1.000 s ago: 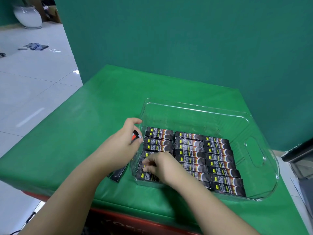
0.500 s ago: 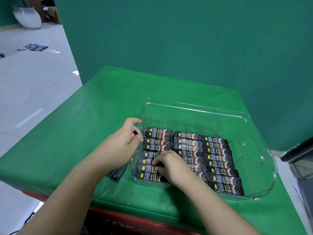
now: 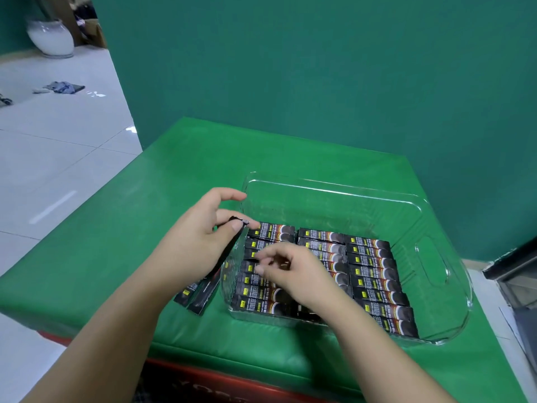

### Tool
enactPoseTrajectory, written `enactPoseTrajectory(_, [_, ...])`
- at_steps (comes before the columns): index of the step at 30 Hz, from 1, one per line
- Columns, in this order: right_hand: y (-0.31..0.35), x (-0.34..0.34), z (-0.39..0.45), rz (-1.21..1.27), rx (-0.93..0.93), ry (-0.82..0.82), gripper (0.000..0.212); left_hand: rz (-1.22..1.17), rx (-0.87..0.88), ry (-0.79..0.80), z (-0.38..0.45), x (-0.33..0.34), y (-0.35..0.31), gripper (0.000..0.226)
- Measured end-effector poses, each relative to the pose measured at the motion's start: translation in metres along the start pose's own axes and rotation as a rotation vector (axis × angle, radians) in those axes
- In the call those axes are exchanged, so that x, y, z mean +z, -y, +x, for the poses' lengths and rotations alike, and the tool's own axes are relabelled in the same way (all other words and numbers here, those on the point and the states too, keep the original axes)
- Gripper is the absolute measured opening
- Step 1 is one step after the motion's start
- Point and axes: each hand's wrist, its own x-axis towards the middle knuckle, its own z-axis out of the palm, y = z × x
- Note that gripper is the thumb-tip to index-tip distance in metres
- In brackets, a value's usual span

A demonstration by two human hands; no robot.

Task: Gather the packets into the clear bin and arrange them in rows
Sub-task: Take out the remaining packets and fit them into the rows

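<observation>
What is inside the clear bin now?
The clear bin holds dark packets lying flat in three rows. The right hand covers part of the middle rows. Whether more packets lie beneath them cannot be seen.

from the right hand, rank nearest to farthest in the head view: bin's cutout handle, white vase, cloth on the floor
1. Cutout handle, in the bin's right wall, right of the right hand.
2. Cloth, on the floor far left.
3. White vase, far upper left corner.

Packets (image 3: 372, 274) lie in rows in the bin (image 3: 436, 257); loose packets (image 3: 200, 295) just left of it.
</observation>
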Motion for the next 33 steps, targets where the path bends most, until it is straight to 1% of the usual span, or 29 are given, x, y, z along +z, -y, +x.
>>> enactPoseTrajectory(4, [0.024,-0.003,-0.006,0.129,-0.101,0.048,0.028,-0.059,0.034,-0.108,0.004,0.013,-0.011,0.041])
enactPoseTrajectory(8, [0.025,-0.004,-0.007,0.084,-0.107,-0.054,0.021,-0.028,0.078,-0.184,0.008,0.017,-0.010,0.050])
enactPoseTrajectory(10, [0.021,-0.008,-0.006,0.074,-0.065,-0.096,0.023,-0.018,0.093,-0.208,0.007,0.017,-0.007,0.048])
enactPoseTrajectory(12, [0.015,-0.014,-0.005,0.057,0.028,-0.149,0.021,0.001,0.113,-0.280,0.005,0.014,-0.001,0.042])
enactPoseTrajectory(14, [0.005,-0.024,0.000,-0.057,0.129,-0.236,0.012,0.047,0.103,-0.392,0.007,0.007,0.016,0.035])
enactPoseTrajectory(16, [-0.008,-0.038,0.005,-0.202,0.196,-0.343,0.006,0.121,0.023,-0.434,0.011,0.000,0.040,0.031])
enactPoseTrajectory(18, [-0.017,-0.043,0.011,-0.273,0.240,-0.371,0.002,0.214,-0.124,-0.362,0.013,-0.004,0.070,0.030])
enactPoseTrajectory(20, [-0.020,-0.042,0.018,-0.309,0.253,-0.359,0.005,0.287,-0.274,-0.231,0.010,-0.002,0.098,0.034])
enactPoseTrajectory(23, [-0.016,-0.038,0.026,-0.211,0.270,-0.343,0.012,0.378,-0.393,-0.086,0.004,0.006,0.128,0.049])
enactPoseTrajectory(25, [-0.014,-0.038,0.031,-0.209,0.250,-0.359,0.018,0.472,-0.399,-0.028,0.001,0.011,0.141,0.059])
enactPoseTrajectory(28, [-0.011,-0.040,0.034,-0.199,0.167,-0.419,0.021,0.637,-0.311,-0.005,-0.005,0.014,0.158,0.065])
enactPoseTrajectory(31, [0.000,-0.045,0.033,-0.159,0.039,-0.526,0.015,0.629,-0.203,-0.047,-0.010,0.015,0.171,0.061])
enactPoseTrajectory(32, [0.004,-0.047,0.033,-0.171,0.021,-0.531,0.012,0.628,-0.183,-0.050,-0.011,0.015,0.173,0.060])
enactPoseTrajectory(33, [0.008,-0.049,0.032,-0.211,0.033,-0.491,0.011,0.627,-0.171,-0.049,-0.012,0.014,0.176,0.059])
